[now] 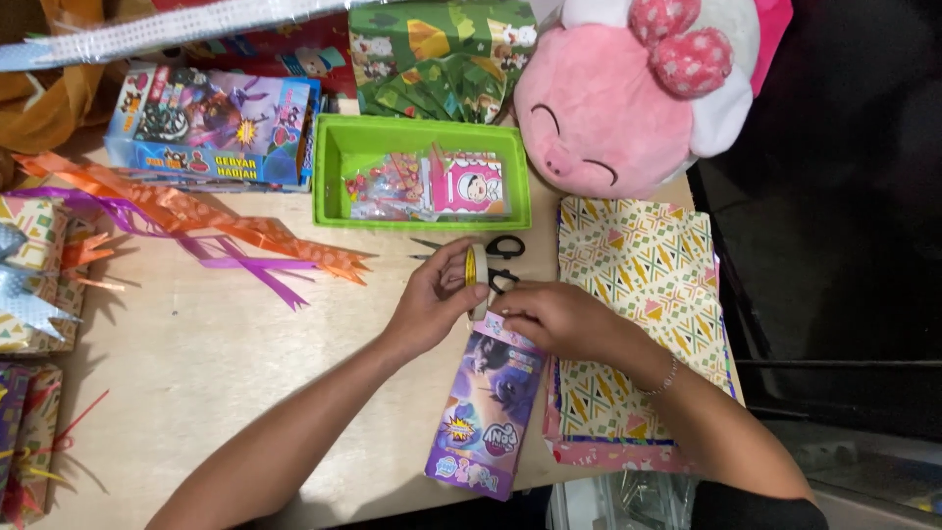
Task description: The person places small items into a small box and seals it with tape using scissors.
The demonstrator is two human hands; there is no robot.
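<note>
Left hand: left hand point(432, 294) grips a roll of clear tape point(477, 278) upright, fingers curled round its rim.
Right hand: right hand point(561, 319) rests on the top end of the purple cartoon box point(489, 404), fingertips meeting the roll — it looks to be pinching the tape's free end, though the strip itself is too fine to see.
Box: lies flat near the table's front edge, just left of the wrapping paper, top end under both hands.
Wrapping paper: patterned sheets point(643, 324) lie spread flat at the right — not yet folded round anything.
Scissors: black-handled scissors point(496, 257) lie just behind the hands, untouched.
Ribbons: orange and purple ribbons point(211, 226) lie loose at the left, unused on this box.
Done elsewhere: wrapped parcels point(34, 280) with bows sit at the far left edge.
Other: green tray point(329, 177) of small packets behind; pink plush toy point(628, 98) at back right.
Progress: judged early — the tape is being drawn, the box is bare, wrapping and ribbon remain.
</note>
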